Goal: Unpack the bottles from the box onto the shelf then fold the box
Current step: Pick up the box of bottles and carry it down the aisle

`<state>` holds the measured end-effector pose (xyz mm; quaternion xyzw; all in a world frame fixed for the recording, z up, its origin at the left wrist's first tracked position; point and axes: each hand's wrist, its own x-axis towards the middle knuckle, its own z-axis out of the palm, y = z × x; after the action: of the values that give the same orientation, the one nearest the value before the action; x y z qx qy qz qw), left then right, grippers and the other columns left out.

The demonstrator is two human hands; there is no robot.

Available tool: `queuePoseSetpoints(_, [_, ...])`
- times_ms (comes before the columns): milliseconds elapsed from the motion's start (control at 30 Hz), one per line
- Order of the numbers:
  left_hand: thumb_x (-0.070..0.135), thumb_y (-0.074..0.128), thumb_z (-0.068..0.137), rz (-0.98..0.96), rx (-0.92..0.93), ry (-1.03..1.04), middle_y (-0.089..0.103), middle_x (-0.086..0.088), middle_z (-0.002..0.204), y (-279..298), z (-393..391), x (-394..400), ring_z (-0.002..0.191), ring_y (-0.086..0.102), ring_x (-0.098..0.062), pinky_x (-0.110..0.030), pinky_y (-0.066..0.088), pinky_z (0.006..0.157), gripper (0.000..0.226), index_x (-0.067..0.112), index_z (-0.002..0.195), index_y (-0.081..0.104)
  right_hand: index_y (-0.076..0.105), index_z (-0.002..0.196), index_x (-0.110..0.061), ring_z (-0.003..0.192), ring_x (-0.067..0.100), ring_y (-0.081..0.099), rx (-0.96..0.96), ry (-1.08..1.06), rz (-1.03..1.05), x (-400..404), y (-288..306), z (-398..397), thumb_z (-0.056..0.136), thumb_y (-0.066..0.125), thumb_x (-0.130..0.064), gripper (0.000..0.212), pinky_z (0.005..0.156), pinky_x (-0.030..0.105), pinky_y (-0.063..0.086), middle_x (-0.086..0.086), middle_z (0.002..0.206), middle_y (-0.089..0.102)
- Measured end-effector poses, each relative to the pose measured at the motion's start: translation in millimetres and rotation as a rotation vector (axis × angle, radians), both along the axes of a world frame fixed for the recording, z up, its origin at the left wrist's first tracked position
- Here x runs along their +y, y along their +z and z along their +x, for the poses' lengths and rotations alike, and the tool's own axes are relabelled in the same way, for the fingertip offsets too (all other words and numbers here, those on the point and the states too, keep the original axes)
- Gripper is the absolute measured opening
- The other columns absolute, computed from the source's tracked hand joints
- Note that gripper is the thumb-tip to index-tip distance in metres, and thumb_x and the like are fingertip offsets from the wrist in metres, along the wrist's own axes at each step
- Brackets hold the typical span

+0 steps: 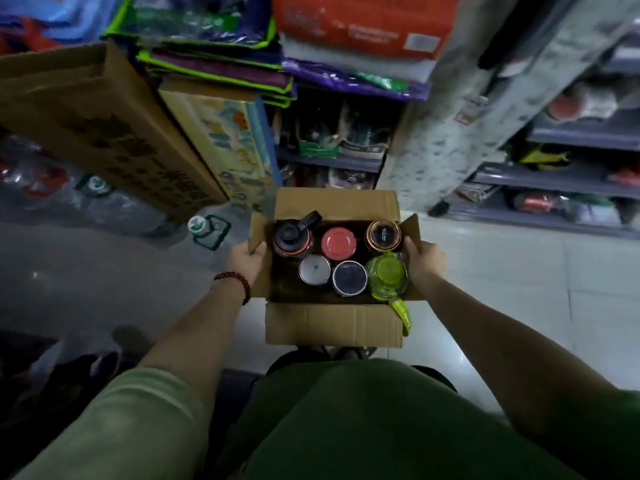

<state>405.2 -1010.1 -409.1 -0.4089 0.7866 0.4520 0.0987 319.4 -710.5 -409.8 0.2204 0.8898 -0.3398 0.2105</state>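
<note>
The head view showed both hands carrying an open box above the floor, six bottles upright inside. The left hand gripped the left flap, the right hand the right flap, fingers clamped. Shelves stood at right.

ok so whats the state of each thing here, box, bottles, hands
box: flaps open, held at both sides
bottles: six, upright, capped, all inside the box
green bottle: strap hanging over the box's near edge
left hand: gripping the left flap
right hand: gripping the right flap
</note>
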Motion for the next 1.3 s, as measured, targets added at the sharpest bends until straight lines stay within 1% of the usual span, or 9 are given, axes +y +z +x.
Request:
queuePoseSetpoints(100, [0.027,0.052,0.094,-0.035,-0.05,-0.128,0.046,-0.008,0.061,-3,-26,33,0.066,0.048,-0.025,-0.03,0.033,0.063,0.037,0.01,0.062,0.045,0.066,0.101,0.001,0.098,0.041,0.062,-0.009,-0.099,0.008,40,-1,10,0.097,0.048,-0.042,0.047,0.079,0.041,0.047,0.026,0.101,0.066])
queuePoseSetpoints(233, [0.031,0.055,0.092,-0.09,-0.062,-0.282,0.065,-0.025,0.085,0,-59,78,0.082,0.062,-0.035,-0.039,0.048,0.073,0.036,-0.004,0.085,0.061,0.065,0.098,0.0,0.094,0.039,0.062,-0.007,-0.232,-0.02,89,-1,26,0.098,0.046,-0.04,0.044,0.075,0.037,0.045,0.023,0.098,0.067])
queuePoseSetpoints(333, [0.028,0.056,0.092,-0.12,-0.034,-0.404,0.067,-0.027,0.093,3,-84,116,0.09,0.063,-0.038,-0.041,0.049,0.079,0.034,-0.005,0.088,0.064,0.065,0.094,-0.001,0.092,0.039,0.063,-0.011,-0.342,-0.036,124,-3,39,0.098,0.045,-0.04,0.045,0.071,0.035,0.042,0.023,0.095,0.067])
queuePoseSetpoints(500, [0.024,0.055,0.093,-0.121,0.003,-0.618,0.068,-0.026,0.097,11,-125,185,0.093,0.063,-0.037,-0.032,0.044,0.072,0.03,-0.005,0.095,0.066,0.064,0.093,0.001,0.092,0.039,0.062,0.003,-0.534,-0.048,176,-1,59,0.099,0.045,-0.039,0.044,0.074,0.037,0.044,0.025,0.095,0.067])
queuePoseSetpoints(667, [0.025,0.056,0.093,-0.113,-0.004,-0.806,0.068,-0.026,0.1,8,-164,249,0.097,0.064,-0.04,-0.043,0.051,0.081,0.031,-0.002,0.103,0.065,0.065,0.097,0.001,0.096,0.04,0.062,0.021,-0.741,-0.026,219,1,74,0.098,0.047,-0.037,0.042,0.079,0.039,0.045,0.025,0.099,0.067])
queuePoseSetpoints(867, [0.024,0.053,0.095,-0.076,0.002,-1.053,0.065,-0.022,0.112,5,-207,340,0.107,0.06,-0.037,-0.034,0.044,0.084,0.035,-0.004,0.114,0.061,0.068,0.099,-0.004,0.094,0.038,0.062,0.004,-1.042,-0.016,259,3,86,0.097,0.047,-0.043,0.044,0.074,0.035,0.043,0.022,0.098,0.068])
queuePoseSetpoints(967, [0.026,0.052,0.095,-0.07,-0.006,-1.181,0.065,-0.018,0.11,2,-230,384,0.106,0.059,-0.034,-0.034,0.044,0.085,0.034,-0.001,0.115,0.06,0.067,0.099,-0.001,0.094,0.038,0.063,0.003,-1.189,-0.01,275,3,91,0.097,0.047,-0.04,0.044,0.07,0.034,0.041,0.022,0.093,0.066])
queuePoseSetpoints(1100, [0.025,0.05,0.096,-0.009,-0.048,-1.34,0.059,-0.011,0.093,5,-254,447,0.094,0.058,-0.028,-0.03,0.04,0.076,0.028,0.002,0.108,0.061,0.064,0.104,0.002,0.091,0.033,0.059,-0.002,-1.382,-0.004,294,7,98,0.098,0.047,-0.037,0.043,0.07,0.03,0.035,0.017,0.091,0.06])
queuePoseSetpoints(1300, [0.028,0.052,0.095,0.021,-0.047,-1.524,0.065,-0.012,0.097,3,-276,533,0.092,0.061,-0.027,-0.035,0.048,0.083,0.028,0.006,0.106,0.064,0.068,0.102,-0.001,0.084,0.027,0.059,0.047,-1.577,0.029,336,8,105,0.097,0.05,-0.038,0.041,0.071,0.031,0.041,0.018,0.096,0.067])
